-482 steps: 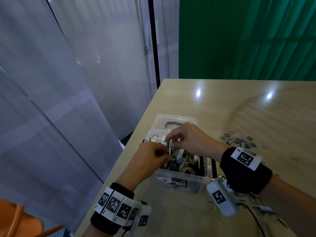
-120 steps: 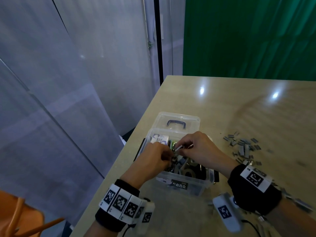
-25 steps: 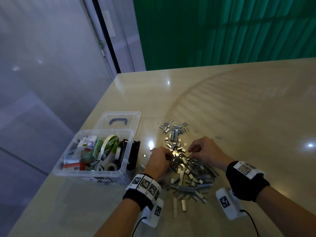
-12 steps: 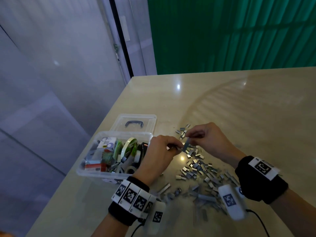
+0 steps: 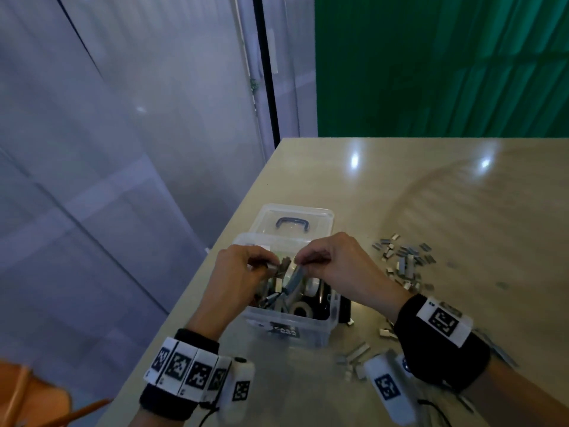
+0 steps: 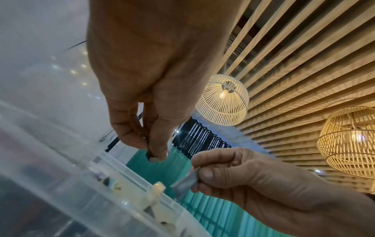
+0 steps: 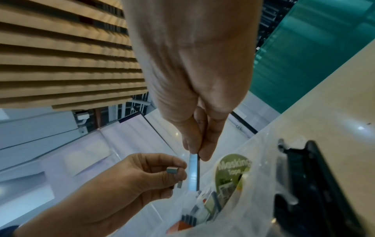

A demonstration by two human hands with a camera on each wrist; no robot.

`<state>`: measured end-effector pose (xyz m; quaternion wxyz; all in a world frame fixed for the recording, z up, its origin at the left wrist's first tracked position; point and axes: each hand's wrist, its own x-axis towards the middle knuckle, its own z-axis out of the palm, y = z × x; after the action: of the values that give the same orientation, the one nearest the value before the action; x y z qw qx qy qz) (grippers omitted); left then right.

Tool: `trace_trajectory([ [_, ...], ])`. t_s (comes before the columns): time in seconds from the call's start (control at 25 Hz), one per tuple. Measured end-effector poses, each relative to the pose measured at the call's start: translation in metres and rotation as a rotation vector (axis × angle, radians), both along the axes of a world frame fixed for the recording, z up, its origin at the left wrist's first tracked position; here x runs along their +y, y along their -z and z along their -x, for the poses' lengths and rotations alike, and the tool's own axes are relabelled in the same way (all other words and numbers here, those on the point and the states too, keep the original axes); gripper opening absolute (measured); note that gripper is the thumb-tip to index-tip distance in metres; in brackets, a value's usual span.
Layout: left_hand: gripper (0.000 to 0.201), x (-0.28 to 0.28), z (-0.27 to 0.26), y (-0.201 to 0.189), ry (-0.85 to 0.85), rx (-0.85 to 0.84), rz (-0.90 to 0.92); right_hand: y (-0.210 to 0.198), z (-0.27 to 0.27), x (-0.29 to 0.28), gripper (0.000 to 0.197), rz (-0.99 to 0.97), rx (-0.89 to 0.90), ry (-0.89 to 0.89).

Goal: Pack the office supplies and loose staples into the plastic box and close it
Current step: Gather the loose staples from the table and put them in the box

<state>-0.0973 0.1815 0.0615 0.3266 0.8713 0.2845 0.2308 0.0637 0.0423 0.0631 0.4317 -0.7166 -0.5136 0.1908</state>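
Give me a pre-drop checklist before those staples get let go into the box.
1. Both hands above the open clear plastic box: ok.
2. Left hand pinches short grey staple blocks: ok.
3. Right hand pinches a long silver staple strip, pointing down into the box: ok.
4. Room inside among the green-labelled masking tape roll and other supplies: cannot tell.
5. Clear lid with dark handle lying behind the box, out of the way: ok.
6. Loose staples on the beige table all collected: not ok.
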Motion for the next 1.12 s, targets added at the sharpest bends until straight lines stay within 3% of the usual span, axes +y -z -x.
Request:
trace_trajectory([
  [0.16,0.018,0.015,0.02,0.007,-0.013,0.005,0.019,0.007,0.028,0.028,0.026,0.05,-0.123,-0.063],
  [0.4,0.027,0.027,0.029,0.018,0.009,0.002,0.209,0.018,0.044,0.046,0.022,0.129,-0.244,-0.172],
  [0.52,0.026,0.032,0.026,0.023,0.025,0.033,0.22,0.017,0.042,0.048,0.025,0.132,-0.313,-0.134],
  [0.68,0.022,0.034,0.023,0.023,0.05,0.052,0.196,0.003,0.033,0.048,0.022,0.086,-0.201,-0.023],
  [0.84,0.019,0.033,0.015,0.019,0.068,0.02,0.104,0.001,0.038,0.048,0.022,0.095,-0.027,-0.158],
  [1.12,0.014,0.035,0.008,0.017,0.103,-0.039,0.239,0.006,0.03,0.054,0.016,0.072,-0.095,-0.049],
])
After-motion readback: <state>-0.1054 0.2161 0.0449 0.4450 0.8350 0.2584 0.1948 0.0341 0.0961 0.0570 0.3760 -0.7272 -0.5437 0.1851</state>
